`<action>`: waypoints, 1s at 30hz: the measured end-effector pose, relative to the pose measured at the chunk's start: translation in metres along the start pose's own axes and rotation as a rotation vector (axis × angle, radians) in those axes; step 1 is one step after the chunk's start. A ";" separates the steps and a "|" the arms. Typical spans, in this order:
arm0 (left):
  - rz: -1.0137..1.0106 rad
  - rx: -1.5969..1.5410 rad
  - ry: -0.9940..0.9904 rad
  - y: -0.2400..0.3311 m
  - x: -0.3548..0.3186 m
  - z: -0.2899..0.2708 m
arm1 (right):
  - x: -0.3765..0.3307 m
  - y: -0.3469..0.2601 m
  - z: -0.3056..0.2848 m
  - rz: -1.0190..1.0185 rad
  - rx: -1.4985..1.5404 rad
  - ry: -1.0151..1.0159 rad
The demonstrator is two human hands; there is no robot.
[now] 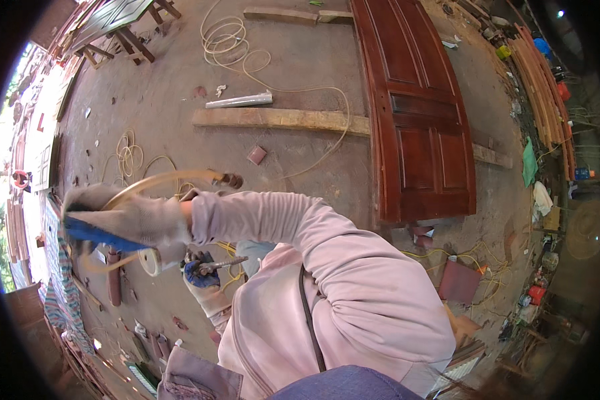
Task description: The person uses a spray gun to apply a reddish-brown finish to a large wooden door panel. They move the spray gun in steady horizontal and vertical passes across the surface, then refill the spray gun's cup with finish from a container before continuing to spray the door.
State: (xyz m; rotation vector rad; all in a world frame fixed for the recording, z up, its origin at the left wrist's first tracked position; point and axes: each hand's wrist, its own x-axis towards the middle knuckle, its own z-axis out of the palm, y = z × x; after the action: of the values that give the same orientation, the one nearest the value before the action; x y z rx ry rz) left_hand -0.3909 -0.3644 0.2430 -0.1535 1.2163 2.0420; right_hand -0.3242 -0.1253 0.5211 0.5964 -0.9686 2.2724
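Note:
My right arm reaches across my body to the left. Its grey and blue gloved hand [123, 220] is closed round a yellowish clear hose [160, 178], blurred by motion. The hose curves over the glove and ends in a dark metal fitting [232, 180]. Below it, my left hand [202, 273], in a blue-palmed glove, grips a metal spray gun [223, 265] whose slim end points right. A pale round cup [151, 262] shows beside that hand; where it joins the gun is hidden.
A red-brown panelled door [420, 120] lies on timber beams [280, 121] at the right. Coiled hose [227, 43] trails over the floor by a silvery roll [240, 100]. Another panel [107, 27] rests on trestles at the far left. Planks [543, 93] line the right side.

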 end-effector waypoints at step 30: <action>-0.334 0.352 -0.639 0.143 0.391 0.209 | -0.033 0.036 -0.196 -0.489 -0.801 1.611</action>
State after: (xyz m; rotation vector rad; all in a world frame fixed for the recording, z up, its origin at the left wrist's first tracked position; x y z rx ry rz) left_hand -0.7105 -0.0285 0.2834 0.4100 1.0262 1.3985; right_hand -0.3571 -0.0088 0.3589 -1.0853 -0.5807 1.0677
